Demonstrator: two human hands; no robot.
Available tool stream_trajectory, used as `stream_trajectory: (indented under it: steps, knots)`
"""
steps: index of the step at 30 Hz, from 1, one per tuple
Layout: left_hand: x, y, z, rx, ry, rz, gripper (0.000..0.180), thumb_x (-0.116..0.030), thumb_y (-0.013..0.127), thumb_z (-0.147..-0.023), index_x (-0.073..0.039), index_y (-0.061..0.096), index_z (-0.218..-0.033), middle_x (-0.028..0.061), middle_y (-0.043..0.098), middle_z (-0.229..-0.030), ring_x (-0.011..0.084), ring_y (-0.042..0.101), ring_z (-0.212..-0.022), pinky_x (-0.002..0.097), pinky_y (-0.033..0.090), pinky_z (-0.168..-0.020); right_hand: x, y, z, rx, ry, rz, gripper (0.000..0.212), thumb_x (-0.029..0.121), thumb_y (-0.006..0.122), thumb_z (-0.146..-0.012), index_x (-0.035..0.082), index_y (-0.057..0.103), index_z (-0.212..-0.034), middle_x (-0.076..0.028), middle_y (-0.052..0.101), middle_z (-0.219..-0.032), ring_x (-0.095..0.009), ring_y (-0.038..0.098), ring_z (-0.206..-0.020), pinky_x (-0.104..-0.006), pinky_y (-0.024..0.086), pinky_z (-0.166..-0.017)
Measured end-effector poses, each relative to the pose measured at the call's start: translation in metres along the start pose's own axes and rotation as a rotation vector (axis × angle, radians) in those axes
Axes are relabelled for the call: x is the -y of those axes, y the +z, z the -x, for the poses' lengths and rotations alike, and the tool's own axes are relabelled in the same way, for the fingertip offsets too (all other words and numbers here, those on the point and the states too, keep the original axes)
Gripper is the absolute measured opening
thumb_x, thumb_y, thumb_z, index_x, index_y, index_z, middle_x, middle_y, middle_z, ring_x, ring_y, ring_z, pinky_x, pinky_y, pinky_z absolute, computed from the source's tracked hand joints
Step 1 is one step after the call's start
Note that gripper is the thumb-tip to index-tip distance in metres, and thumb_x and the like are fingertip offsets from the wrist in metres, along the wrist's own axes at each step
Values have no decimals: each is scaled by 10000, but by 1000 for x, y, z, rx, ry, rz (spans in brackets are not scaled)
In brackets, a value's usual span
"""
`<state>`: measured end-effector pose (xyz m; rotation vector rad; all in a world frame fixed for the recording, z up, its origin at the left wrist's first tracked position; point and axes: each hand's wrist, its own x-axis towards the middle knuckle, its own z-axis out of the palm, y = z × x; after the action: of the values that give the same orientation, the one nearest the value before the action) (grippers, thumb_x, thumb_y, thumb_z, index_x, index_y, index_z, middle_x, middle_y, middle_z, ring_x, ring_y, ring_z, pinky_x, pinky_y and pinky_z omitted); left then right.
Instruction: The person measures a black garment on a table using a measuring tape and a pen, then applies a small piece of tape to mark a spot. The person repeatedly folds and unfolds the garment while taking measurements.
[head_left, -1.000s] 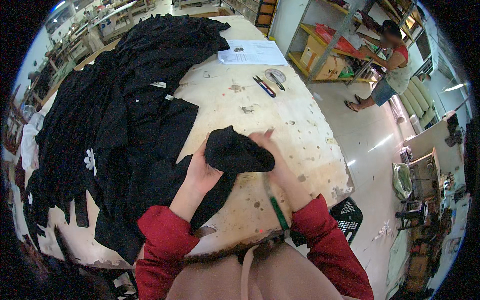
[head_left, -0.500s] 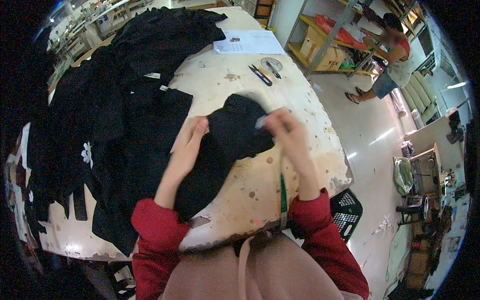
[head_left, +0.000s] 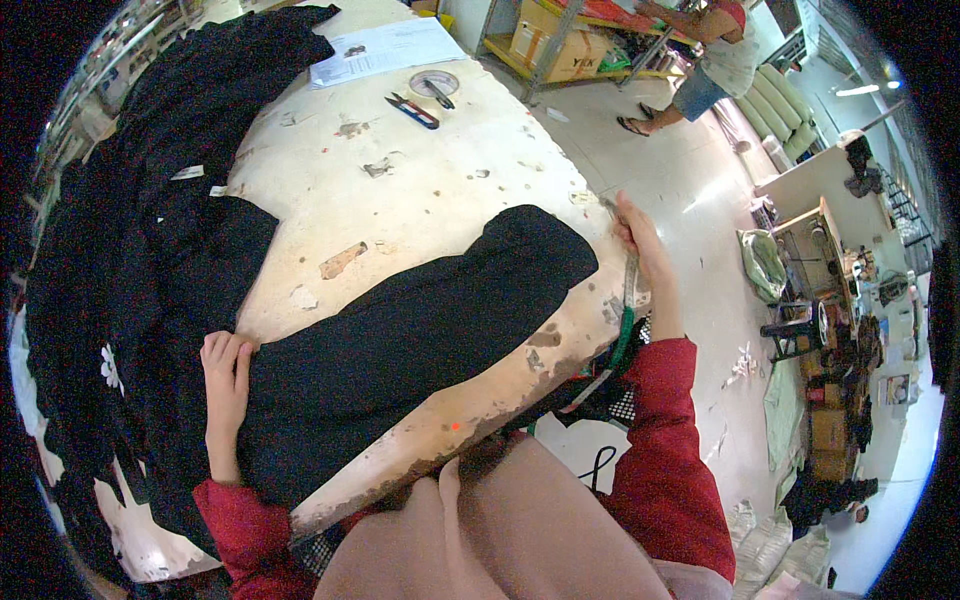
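A long black sleeve-shaped piece of garment fabric (head_left: 420, 320) lies stretched across the table in front of me. My left hand (head_left: 228, 362) pinches its left end with curled fingers, beside the larger heap of black fabric. Out past the table's right edge, my right hand (head_left: 642, 235) is closed on a tape measure (head_left: 627, 320). The tape, part green and part pale, hangs down from that hand and curves along the table edge. The sleeve's right end is a short way left of my right hand, not touching it.
Large black garments (head_left: 150, 250) cover the table's left side. Thread snips (head_left: 412, 111), a small round dish (head_left: 434, 84) with a dark tool and paper sheets (head_left: 385, 50) lie farther back. A person (head_left: 710, 65) stands by the shelves. A black perforated basket (head_left: 622, 405) sits below the table edge.
My hands have spread apart, the left toward the near left and the right out past the table edge, raising the tape. The sleeve now lies longer and flatter. The view has shifted right.
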<state>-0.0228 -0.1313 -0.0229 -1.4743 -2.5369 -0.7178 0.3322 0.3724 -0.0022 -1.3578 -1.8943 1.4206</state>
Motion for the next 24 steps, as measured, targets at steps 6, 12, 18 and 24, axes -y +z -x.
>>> stream_trajectory:
  steps: [6,12,18,24]
  knots:
    - [-52,-38,-29,326,-100,13,170,-169,580,-923,-9,604,-976,144,589,-1013,324,509,-1042,410,382,-961,21,13,17,121,-141,147,298,339,562,-977,45,606,-990,28,562,-812,-57,447,-645,-219,336,-585]
    - [-47,-12,-10,126,-110,112,191,-171,566,-951,-7,593,-1046,147,578,-1003,317,512,-1042,403,364,-982,39,43,41,167,-410,249,320,258,696,-889,69,680,-1147,-53,708,-975,-116,613,-886,-252,445,-852]
    - [-49,-19,-4,141,-220,318,197,-189,588,-927,-25,590,-1036,121,541,-918,277,478,-996,383,328,-987,102,-8,59,437,-179,562,324,201,751,-817,40,705,-1094,-67,705,-1057,-167,634,-935,-310,480,-910]
    - [-46,-26,-6,95,4,178,185,-218,529,-950,-39,573,-966,78,517,-899,242,487,-993,380,259,-1017,117,-33,93,85,-520,314,267,224,656,-898,35,671,-1085,-49,671,-1051,-122,603,-918,-226,429,-865]
